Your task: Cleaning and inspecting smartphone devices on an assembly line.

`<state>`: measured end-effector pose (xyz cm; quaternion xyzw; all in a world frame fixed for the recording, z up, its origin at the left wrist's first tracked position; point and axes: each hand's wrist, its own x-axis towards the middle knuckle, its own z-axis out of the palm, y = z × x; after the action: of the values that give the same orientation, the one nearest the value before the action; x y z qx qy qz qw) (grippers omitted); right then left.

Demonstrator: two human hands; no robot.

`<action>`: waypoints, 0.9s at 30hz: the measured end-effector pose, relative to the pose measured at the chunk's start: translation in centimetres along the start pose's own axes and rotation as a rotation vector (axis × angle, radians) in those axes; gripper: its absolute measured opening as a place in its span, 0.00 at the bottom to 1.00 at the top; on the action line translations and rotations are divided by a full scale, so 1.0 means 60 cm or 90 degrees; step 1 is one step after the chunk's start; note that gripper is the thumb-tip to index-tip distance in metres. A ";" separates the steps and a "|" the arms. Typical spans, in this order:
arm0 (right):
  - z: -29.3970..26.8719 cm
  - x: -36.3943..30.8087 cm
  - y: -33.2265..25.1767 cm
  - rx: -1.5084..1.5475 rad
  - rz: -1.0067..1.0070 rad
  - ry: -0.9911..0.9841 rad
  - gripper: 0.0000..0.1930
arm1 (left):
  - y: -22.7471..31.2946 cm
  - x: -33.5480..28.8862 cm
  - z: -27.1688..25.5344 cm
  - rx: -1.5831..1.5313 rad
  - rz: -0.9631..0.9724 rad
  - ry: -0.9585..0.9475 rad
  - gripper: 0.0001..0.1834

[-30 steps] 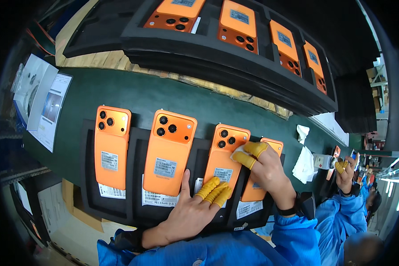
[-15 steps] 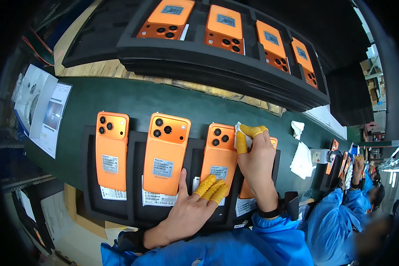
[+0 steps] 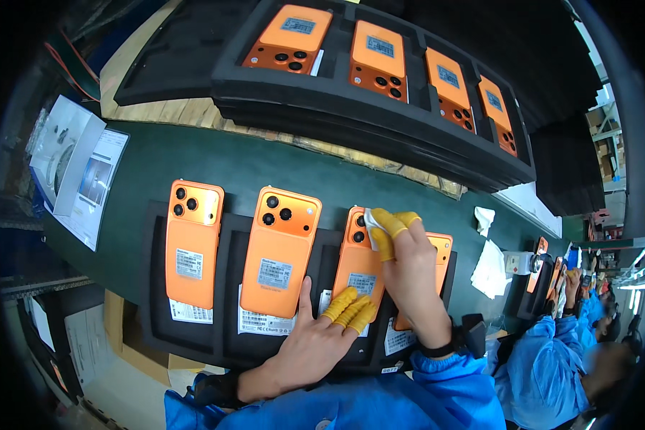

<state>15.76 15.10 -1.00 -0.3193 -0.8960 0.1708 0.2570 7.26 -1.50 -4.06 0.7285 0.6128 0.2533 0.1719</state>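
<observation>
My right hand (image 3: 414, 269), with yellow finger cots, pinches a small white cloth (image 3: 373, 228) against the camera area of an orange smartphone (image 3: 364, 261). My left hand (image 3: 312, 347) lies across that phone's lower end, yellow-capped fingers stretched flat near its grey label and the thumb apart. The phone lies back up in a black foam tray (image 3: 226, 337). To its left in the tray lie a second orange phone (image 3: 278, 247) and a third (image 3: 193, 247). Another orange phone (image 3: 441, 261), at the right, is partly hidden by my right hand and wrist.
Beyond the green table (image 3: 150, 161) rises a stack of black foam trays (image 3: 294, 93) holding several orange phones. Printed sheets (image 3: 100, 193) lie at the left, crumpled white cloths (image 3: 489, 269) at the right. A co-worker in blue (image 3: 545, 358) sits to the right.
My right hand has moved the cloth slightly left, onto the phone's camera area. The whole view has shifted a little; my left hand stays on the phone's lower end.
</observation>
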 end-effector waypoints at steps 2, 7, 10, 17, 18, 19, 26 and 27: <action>0.011 0.013 0.006 0.020 -0.046 -0.001 0.18 | 0.000 0.005 0.001 -0.008 -0.012 -0.021 0.14; 0.006 0.014 0.003 -0.022 -0.187 -0.087 0.17 | 0.003 0.004 -0.002 0.053 -0.003 -0.038 0.18; 0.004 0.000 0.013 -0.008 -0.188 -0.122 0.16 | 0.005 0.007 -0.011 0.078 -0.010 -0.097 0.21; -0.030 -0.051 0.023 0.080 -0.105 -0.173 0.22 | 0.004 -0.001 -0.005 0.103 0.007 -0.037 0.21; -0.046 -0.049 0.023 0.064 -0.077 -0.157 0.21 | 0.007 -0.002 -0.007 0.079 0.021 -0.007 0.22; -0.055 -0.045 0.023 0.050 -0.049 -0.142 0.20 | 0.008 -0.003 -0.015 0.049 0.029 0.045 0.21; 0.006 0.032 -0.053 0.112 -0.109 -0.044 0.18 | -0.034 -0.052 -0.098 0.126 -0.126 0.143 0.21; 0.016 0.046 -0.069 0.093 -0.120 -0.047 0.18 | -0.039 -0.058 -0.099 0.122 -0.148 0.142 0.22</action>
<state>11.40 13.70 1.16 -0.2075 -0.9162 0.2222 0.2609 1.48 -4.84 -1.09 0.6331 0.7297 0.2511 0.0609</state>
